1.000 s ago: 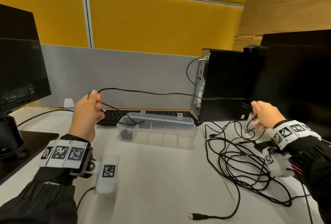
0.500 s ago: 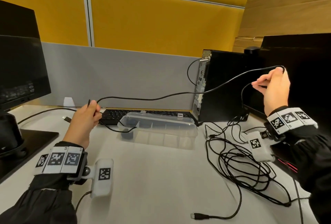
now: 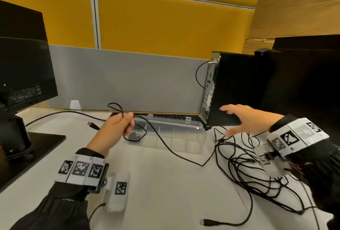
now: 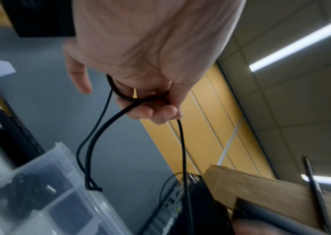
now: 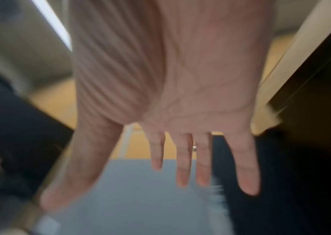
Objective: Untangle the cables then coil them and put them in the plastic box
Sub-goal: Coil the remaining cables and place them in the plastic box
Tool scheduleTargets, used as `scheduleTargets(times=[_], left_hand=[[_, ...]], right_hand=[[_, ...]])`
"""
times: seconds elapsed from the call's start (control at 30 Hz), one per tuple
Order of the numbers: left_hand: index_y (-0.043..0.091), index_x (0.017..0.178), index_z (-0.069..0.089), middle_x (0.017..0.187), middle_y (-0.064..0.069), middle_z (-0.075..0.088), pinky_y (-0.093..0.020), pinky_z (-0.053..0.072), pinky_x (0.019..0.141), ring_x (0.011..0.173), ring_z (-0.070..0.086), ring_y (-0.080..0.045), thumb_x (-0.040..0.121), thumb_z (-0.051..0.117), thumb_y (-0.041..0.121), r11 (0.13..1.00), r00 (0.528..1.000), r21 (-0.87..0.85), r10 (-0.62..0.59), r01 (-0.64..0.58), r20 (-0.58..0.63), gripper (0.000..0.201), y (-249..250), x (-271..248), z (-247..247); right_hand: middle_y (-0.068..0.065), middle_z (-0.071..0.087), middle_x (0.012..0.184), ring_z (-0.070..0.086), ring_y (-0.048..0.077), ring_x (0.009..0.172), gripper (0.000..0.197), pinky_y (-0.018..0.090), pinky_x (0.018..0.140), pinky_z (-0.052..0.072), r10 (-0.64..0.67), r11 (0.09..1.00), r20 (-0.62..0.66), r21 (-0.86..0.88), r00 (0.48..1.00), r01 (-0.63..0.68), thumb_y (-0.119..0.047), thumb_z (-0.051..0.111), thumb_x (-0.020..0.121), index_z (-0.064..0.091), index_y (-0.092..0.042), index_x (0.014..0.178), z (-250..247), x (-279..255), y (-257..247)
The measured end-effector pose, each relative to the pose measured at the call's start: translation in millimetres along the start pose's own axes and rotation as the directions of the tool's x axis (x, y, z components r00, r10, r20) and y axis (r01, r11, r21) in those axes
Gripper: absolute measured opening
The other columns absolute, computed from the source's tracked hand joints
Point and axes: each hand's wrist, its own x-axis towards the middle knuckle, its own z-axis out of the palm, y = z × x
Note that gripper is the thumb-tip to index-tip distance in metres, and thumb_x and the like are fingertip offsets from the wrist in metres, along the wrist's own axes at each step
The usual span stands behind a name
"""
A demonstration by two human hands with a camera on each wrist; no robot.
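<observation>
Left hand: the left hand (image 3: 115, 130) is raised over the white desk (image 3: 161, 189), its fingers curled round a thin black cable (image 3: 165, 145); small loops of it are pinched between thumb and fingers (image 4: 156, 114) in the left wrist view.
Held cable: from the grip a loop stands up above the knuckles, another hangs down in front of the box, and a long run is laid across the desk to the tangle on the right. Which plug end belongs to it cannot be told.
Right hand: the right hand (image 3: 244, 119) is held above the desk with fingers spread straight and apart, nothing gripped; it is smeared by motion blur in both views, and the right wrist view (image 5: 180, 95) shows little beyond the palm.
Tangle: a heap of thin black cables (image 3: 257, 170) is spread on the desk below the right hand; single strands cannot be followed, and part is covered by the right sleeve and wrist camera.
Box: the clear plastic compartment box (image 3: 171, 135) is set on the desk between the hands, in front of a black keyboard (image 3: 165, 116) that is largely hidden behind it. A dark item is seen in its left compartment, too blurred to identify.
Surroundings: a black computer tower (image 3: 237, 89) stands behind the right hand; a black monitor (image 3: 24, 71) is cut off at the left edge.
</observation>
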Motion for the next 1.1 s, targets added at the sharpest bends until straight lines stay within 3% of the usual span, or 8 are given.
scheduleTargets(times=[0.2, 0.3, 0.4, 0.57, 0.73, 0.83, 0.97, 1.1], left_hand=[[0.006, 0.085, 0.066, 0.065, 0.004, 0.065, -0.011, 0.044, 0.063, 0.063, 0.056, -0.001, 0.099, 0.036, 0.020, 0.991, 0.968, 0.002, 0.130, -0.134, 0.216, 0.035, 17.2, -15.5, 24.0], [0.001, 0.096, 0.065, 0.082, -0.002, 0.067, -0.004, 0.042, 0.066, 0.073, 0.059, 0.000, 0.100, 0.033, 0.019, 0.987, 0.948, 0.014, 0.148, -0.159, 0.280, 0.036, 20.5, -19.0, 22.0], [0.019, 0.096, 0.063, 0.094, -0.001, 0.067, -0.011, 0.041, 0.071, 0.085, 0.062, -0.007, 0.100, 0.031, 0.027, 0.992, 0.961, 0.099, 0.053, -0.082, 0.271, 0.034, 13.8, -16.2, 9.4], [0.034, 0.086, 0.059, 0.085, 0.014, 0.064, -0.031, 0.015, 0.075, 0.086, 0.051, 0.004, 0.100, 0.025, 0.043, 0.817, 0.991, 0.566, 0.049, -0.111, 0.124, 0.038, 6.3, -13.6, 9.6], [0.027, 0.073, 0.055, 0.063, 0.008, 0.053, -0.026, 0.032, 0.073, 0.063, 0.049, -0.003, 0.095, 0.034, 0.049, 0.893, 0.934, 0.292, 0.291, -0.342, 0.206, 0.037, 17.2, -19.5, 15.5], [0.019, 0.068, 0.052, 0.059, 0.011, 0.049, -0.015, 0.037, 0.058, 0.057, 0.044, -0.002, 0.091, 0.047, 0.045, 0.934, 0.921, 0.062, 0.332, -0.351, 0.203, 0.036, 21.5, -18.0, 11.4], [0.014, 0.065, 0.040, 0.053, 0.011, 0.033, -0.012, 0.028, 0.050, 0.050, 0.028, -0.003, 0.095, 0.039, 0.035, 0.966, 0.958, -0.098, 0.252, -0.240, 0.137, 0.038, 25.6, -16.2, -1.4], [0.012, 0.072, 0.047, 0.052, 0.011, 0.025, -0.020, 0.028, 0.058, 0.045, 0.022, -0.005, 0.097, 0.035, 0.026, 0.940, 0.968, -0.323, 0.175, -0.110, 0.182, 0.031, 32.2, -20.0, -2.6]], right_hand=[[0.003, 0.049, 0.136, 0.046, 0.015, 0.123, 0.068, 0.029, 0.102, 0.038, -0.444, 0.831, -0.035, 0.357, 0.896, 0.426, -0.046, 0.054, 0.089, 0.020, -0.023, 0.144, 29.4, -2.3, -133.7], [-0.004, 0.059, 0.081, 0.057, 0.011, 0.073, 0.024, 0.024, 0.065, 0.046, -0.450, 0.810, -0.058, 0.393, 0.891, 0.435, -0.040, 0.043, 0.097, 0.048, -0.018, 0.107, 52.0, 7.3, -148.2], [-0.004, 0.039, 0.061, 0.044, 0.003, 0.041, 0.032, 0.019, 0.044, 0.045, -0.386, 0.771, -0.062, 0.526, 0.920, 0.359, -0.035, 0.040, 0.099, 0.048, -0.017, 0.074, 48.1, 10.7, -121.4], [0.000, 0.053, 0.091, 0.055, 0.012, 0.077, 0.024, 0.027, 0.064, 0.054, -0.219, 0.820, -0.117, 0.517, 0.969, 0.248, -0.038, 0.046, 0.094, 0.048, -0.017, 0.105, 41.3, 12.5, -84.2], [0.001, 0.046, 0.131, 0.036, 0.015, 0.123, 0.046, 0.032, 0.102, 0.032, -0.394, 0.832, -0.359, 0.252, 0.846, 0.495, -0.043, 0.049, 0.092, 0.040, -0.027, 0.134, 53.1, 28.1, -117.6], [0.000, 0.058, 0.096, 0.050, 0.004, 0.091, 0.029, 0.025, 0.084, 0.039, -0.508, 0.725, -0.367, 0.306, 0.779, 0.617, -0.029, 0.041, 0.099, 0.058, -0.006, 0.102, 53.2, 27.6, -133.5], [-0.001, 0.049, 0.058, 0.052, 0.004, 0.049, 0.029, 0.039, 0.062, 0.050, -0.329, 0.512, -0.449, 0.655, 0.831, 0.556, -0.021, 0.036, 0.101, 0.043, -0.011, 0.075, 44.2, 22.5, -123.4], [-0.013, 0.040, 0.052, 0.041, 0.002, 0.044, 0.029, 0.016, 0.049, 0.030, -0.078, 0.623, -0.615, 0.585, 0.785, 0.520, -0.022, 0.037, 0.101, 0.047, -0.016, 0.074, 48.6, 39.2, -104.3]])
